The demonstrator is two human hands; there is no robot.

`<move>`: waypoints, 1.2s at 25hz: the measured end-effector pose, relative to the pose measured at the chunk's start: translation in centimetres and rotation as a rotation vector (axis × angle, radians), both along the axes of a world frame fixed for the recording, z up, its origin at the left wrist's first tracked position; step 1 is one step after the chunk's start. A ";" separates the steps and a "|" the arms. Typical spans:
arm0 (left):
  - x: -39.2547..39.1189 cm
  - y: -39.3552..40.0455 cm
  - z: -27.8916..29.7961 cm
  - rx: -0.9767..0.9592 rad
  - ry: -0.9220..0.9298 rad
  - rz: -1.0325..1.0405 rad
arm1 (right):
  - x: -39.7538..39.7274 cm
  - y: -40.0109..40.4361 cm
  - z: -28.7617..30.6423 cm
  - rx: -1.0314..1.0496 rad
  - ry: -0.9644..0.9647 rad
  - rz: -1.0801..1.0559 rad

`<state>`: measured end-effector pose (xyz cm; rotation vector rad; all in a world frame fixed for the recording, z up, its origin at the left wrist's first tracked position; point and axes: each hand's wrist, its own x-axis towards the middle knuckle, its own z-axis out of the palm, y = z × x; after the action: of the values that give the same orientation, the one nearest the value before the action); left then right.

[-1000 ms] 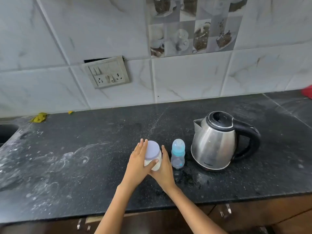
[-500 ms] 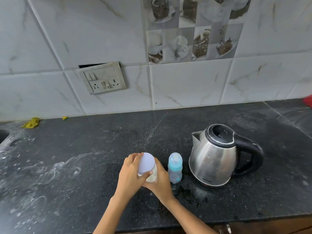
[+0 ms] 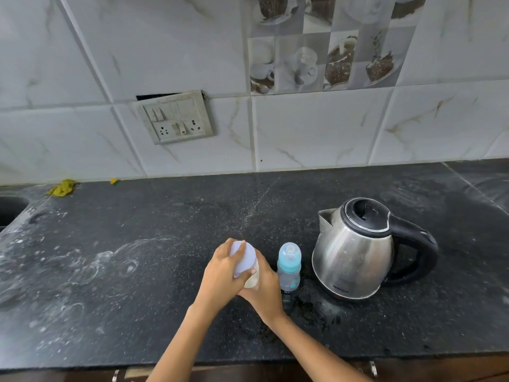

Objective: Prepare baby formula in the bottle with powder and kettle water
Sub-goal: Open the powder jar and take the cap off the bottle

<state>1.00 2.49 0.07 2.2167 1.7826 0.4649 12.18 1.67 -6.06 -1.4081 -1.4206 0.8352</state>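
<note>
Dark speckled stone surface (image 3: pixel 137 271) below pale marble tiles, smeared with white powdery swirls on the left, switch panel (image 3: pixel 176 118) up on the wall. Near the front edge, in a row: powder jar (image 3: pixel 254 279), baby bottle (image 3: pixel 288 267) just beside it on the right, steel kettle (image 3: pixel 355 252) close on the far right, spout turned toward the bottle.

Clamped down over the lilac lid (image 3: pixel 243 257) with the left hand (image 3: pixel 223 274), fingers (image 3: pixel 241 248) curled tight across the top. Wrapped round the jar's pale body with the right hand (image 3: pixel 264 288), fingers hidden behind it, base seemingly held on the stone. Looked like the lid being twisted off, the opening move of the job; bottle capped in blue and apparently empty, kettle shut.

Called for a steady lower grip and a turn from the top hand only. Better kept upright and low on the stone, so no powder would jump out at the moment of release. Worth watching the right elbow too: bottle light, narrow and almost touching the right hand, easily knocked toward the kettle. Best followed by parking the lid off to the left, clear of the row.
</note>
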 end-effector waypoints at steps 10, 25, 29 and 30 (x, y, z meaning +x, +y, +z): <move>-2.2 -1.1 4.2 0.005 -0.086 0.239 | 0.0 -0.5 -0.3 -0.083 0.008 -0.041; 1.4 1.6 4.4 -0.147 0.290 0.223 | -0.1 -0.5 -0.1 -0.106 -0.125 -0.035; -0.2 3.1 6.0 -0.374 0.361 0.020 | -0.1 -0.5 -0.2 -0.083 -0.100 -0.030; -0.3 3.2 6.1 -0.415 0.328 -0.118 | -0.1 -0.6 -0.2 -0.078 -0.098 -0.036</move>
<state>0.69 5.74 6.17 2.1629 1.6859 -0.2886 12.12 1.11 -6.30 -1.5476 -1.4450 0.8157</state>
